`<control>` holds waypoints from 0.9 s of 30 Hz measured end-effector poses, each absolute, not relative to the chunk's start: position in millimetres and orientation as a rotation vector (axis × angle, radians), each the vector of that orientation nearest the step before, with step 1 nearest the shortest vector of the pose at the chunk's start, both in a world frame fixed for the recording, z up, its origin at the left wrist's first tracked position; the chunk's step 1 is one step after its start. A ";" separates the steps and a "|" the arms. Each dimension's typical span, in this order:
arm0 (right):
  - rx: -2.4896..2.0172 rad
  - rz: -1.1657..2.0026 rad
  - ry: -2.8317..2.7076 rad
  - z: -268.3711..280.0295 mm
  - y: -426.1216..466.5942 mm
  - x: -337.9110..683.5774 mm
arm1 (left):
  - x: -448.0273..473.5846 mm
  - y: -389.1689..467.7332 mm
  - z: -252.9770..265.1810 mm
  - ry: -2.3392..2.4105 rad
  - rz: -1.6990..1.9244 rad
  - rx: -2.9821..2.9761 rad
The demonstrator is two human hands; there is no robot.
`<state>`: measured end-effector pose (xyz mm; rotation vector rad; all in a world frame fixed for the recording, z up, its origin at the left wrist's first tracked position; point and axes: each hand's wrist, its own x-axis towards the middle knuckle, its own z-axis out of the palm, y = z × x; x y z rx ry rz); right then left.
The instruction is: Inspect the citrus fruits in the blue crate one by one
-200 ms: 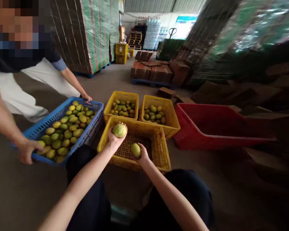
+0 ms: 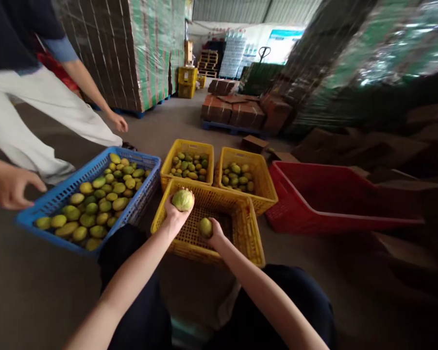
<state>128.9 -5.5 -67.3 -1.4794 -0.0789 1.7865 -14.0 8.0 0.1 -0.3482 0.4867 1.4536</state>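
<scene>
Fruit (image 2: 183, 200), large and pale green, rests in the left hand (image 2: 173, 214), which is turned upward and cupped around it, while the right hand (image 2: 216, 234) is closed from the side on a smaller fruit (image 2: 205, 227). Both are held up over the near yellow crate (image 2: 254, 238), beside the blue crate (image 2: 144, 189) full of similar fruit. The step in hand looks like holding one piece in each hand; any next move from here would call for a secure grip on the rounded skins and clearance from the crate's rim. The left palm and the right fingertips are largely hidden behind what they hold, and forearms and shadow cover part of the crate's floor. A co-worker (image 2: 58, 107) is cut off at the upper left; whether that person's nearer hand (image 2: 17, 187) touches the blue rim, I cannot tell. Darkness swallows the inside of the red crate (image 2: 350, 218), and the cardboard (image 2: 404, 243) at far right is blurred and hard to make out.
</scene>
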 end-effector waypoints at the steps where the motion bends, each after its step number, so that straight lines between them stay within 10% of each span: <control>1: -1.487 1.734 -0.151 -56.5 14.0 124.0 | -17.8 10.1 -0.8 0.487 1.461 -0.346; 8: -1.475 1.528 -0.830 12.2 112.9 113.0 | -36.6 16.0 -15.9 0.529 1.531 -0.329; 27: -2.052 0.975 -2.580 -6.5 -51.8 221.6 | 93.9 66.1 -35.2 1.254 0.851 0.324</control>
